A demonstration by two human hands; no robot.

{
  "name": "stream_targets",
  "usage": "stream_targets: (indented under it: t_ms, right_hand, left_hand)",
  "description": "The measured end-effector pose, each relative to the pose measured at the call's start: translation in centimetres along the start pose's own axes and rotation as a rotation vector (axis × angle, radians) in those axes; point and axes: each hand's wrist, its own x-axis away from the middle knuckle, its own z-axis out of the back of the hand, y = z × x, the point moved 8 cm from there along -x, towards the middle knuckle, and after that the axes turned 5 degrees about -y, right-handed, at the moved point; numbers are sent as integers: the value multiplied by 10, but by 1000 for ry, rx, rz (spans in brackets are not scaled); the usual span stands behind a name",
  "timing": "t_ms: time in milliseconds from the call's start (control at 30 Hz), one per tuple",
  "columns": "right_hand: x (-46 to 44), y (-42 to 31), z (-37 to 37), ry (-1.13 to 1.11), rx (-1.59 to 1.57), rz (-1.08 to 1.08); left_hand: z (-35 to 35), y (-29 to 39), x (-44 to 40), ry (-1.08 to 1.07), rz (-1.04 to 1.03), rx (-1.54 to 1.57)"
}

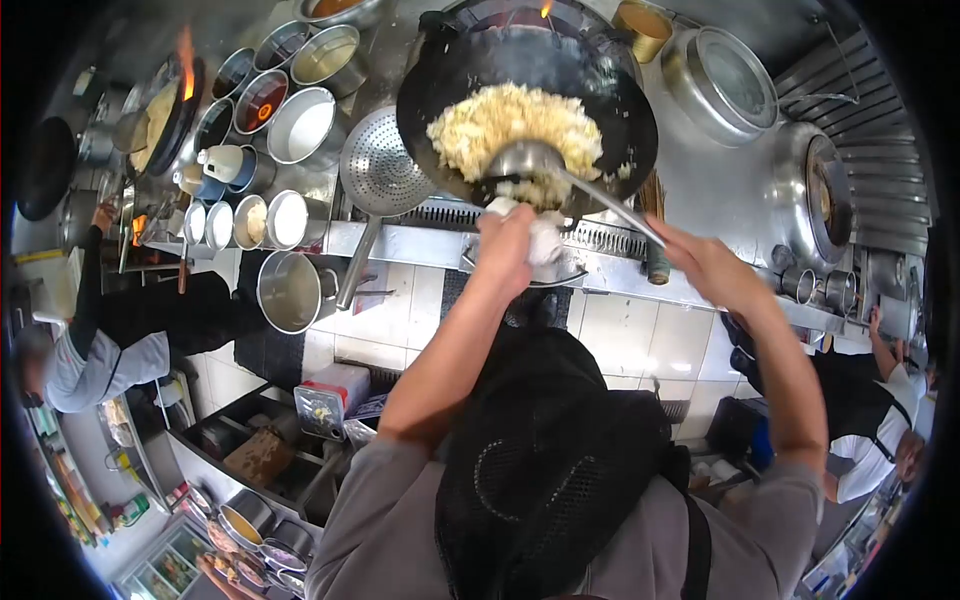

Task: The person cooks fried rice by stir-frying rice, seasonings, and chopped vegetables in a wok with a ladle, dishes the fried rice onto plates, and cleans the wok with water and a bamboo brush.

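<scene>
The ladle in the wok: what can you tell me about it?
The ladle looks like metal, with a wide, rounded bowl and a long, straight handle. Its bowl lies among the rice in the wok. The handle slants over the wok's near right rim to the right hand, which grips it. Blur hides finer detail.

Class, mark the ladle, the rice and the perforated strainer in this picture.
Ladle (pixel 527 157): head view, on its bowl.
Rice (pixel 515 112): head view, middle of the pile.
Perforated strainer (pixel 384 165): head view, on its holed bowl.
</scene>
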Motion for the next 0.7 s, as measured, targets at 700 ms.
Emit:
stream_targets:
  t_ms: [700]
  right_hand:
    - [-87,-150,85,490,15,695]
  left_hand:
    - [20,-53,-198,-182,-32,95]
